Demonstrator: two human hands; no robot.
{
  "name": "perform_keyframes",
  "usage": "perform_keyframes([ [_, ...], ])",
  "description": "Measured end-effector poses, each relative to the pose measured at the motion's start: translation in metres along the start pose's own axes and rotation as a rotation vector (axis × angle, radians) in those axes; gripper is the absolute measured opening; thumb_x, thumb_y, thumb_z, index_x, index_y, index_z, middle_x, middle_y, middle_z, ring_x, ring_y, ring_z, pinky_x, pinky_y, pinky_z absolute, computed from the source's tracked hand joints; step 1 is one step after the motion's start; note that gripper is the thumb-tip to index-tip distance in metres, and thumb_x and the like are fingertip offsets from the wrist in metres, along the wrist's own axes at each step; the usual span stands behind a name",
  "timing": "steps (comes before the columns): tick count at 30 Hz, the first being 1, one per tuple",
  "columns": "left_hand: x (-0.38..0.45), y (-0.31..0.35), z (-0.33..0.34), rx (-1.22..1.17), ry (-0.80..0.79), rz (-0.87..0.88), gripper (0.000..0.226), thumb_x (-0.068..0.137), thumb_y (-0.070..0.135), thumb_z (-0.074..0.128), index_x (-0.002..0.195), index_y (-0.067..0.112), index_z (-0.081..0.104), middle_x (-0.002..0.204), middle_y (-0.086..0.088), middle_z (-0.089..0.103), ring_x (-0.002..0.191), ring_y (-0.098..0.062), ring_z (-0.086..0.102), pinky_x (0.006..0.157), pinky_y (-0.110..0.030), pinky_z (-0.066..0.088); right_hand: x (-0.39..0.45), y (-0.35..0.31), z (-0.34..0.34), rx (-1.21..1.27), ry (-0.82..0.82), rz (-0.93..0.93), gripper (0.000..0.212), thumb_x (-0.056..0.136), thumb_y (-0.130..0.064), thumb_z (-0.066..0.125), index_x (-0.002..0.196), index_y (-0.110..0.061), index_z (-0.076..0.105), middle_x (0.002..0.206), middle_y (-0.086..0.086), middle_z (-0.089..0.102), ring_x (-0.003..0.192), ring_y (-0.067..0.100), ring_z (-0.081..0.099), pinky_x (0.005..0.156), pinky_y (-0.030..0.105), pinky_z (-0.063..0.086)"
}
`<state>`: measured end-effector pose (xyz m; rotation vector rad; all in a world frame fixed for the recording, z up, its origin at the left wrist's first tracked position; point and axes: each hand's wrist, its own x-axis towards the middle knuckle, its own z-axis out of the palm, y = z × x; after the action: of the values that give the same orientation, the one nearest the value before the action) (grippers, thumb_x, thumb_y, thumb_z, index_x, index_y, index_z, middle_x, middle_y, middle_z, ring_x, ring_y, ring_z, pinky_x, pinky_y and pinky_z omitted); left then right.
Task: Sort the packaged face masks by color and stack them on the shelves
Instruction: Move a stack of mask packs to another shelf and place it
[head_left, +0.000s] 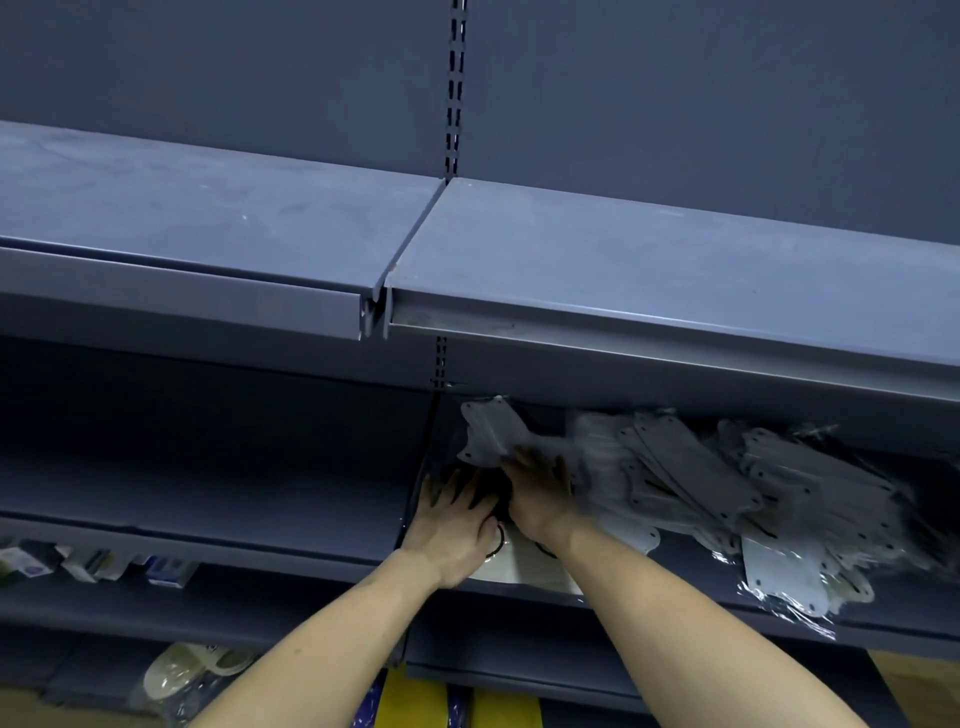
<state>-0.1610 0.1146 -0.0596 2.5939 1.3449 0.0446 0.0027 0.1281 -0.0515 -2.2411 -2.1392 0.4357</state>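
The middle shelf (675, 577) carries a loose heap of grey packaged masks (727, 483) across its right half. At its left end, both hands work on a small stack. The left hand (457, 525) presses flat, fingers spread, on a dark pack (480, 491). The right hand (537, 493), nearer the heap, appears to grip a grey pack (491, 431), its long axis running up-left toward the back.

Your right hand (537, 486) is motion-blurred at frame centre, its grip unreadable. The mask pile (727, 483) runs off the right edge; the small boxes (93, 564) at lower left stay illegible.
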Motion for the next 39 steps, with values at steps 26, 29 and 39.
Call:
perform_keyframes([
  [26, 0.015, -0.001, -0.003, -0.014, 0.030, -0.018, 0.045, 0.103, 0.033, 0.036, 0.148, 0.029, 0.039, 0.158, -0.005, 0.028, 0.148, -0.028, 0.016, 0.121, -0.045, 0.011, 0.007, 0.006, 0.004, -0.007, 0.242, -0.085, 0.050, 0.097, -0.011, 0.042, 0.147, -0.014, 0.041, 0.162, -0.001, 0.025, 0.151, 0.023, 0.012, 0.122, 0.045, 0.000],
  [29, 0.016, 0.000, -0.010, -0.035, 0.033, -0.018, 0.049, 0.100, 0.031, 0.040, 0.150, 0.029, 0.035, 0.156, -0.005, 0.030, 0.146, -0.028, 0.021, 0.120, -0.042, 0.016, 0.007, 0.009, -0.003, -0.018, 0.459, -0.149, 0.058, 0.081, 0.006, 0.055, 0.137, -0.009, 0.055, 0.153, 0.004, 0.043, 0.145, 0.030, 0.032, 0.121, 0.046, 0.019],
  [39, 0.023, 0.013, -0.011, 0.015, 0.030, -0.171, 0.045, 0.101, 0.034, 0.037, 0.146, 0.030, 0.042, 0.157, -0.006, 0.028, 0.143, -0.031, 0.025, 0.116, -0.044, 0.024, 0.004, 0.027, -0.029, 0.006, 0.784, -0.275, 0.049, 0.065, 0.010, 0.078, 0.109, -0.010, 0.073, 0.127, 0.003, 0.067, 0.118, 0.027, 0.060, 0.111, 0.038, 0.030],
])
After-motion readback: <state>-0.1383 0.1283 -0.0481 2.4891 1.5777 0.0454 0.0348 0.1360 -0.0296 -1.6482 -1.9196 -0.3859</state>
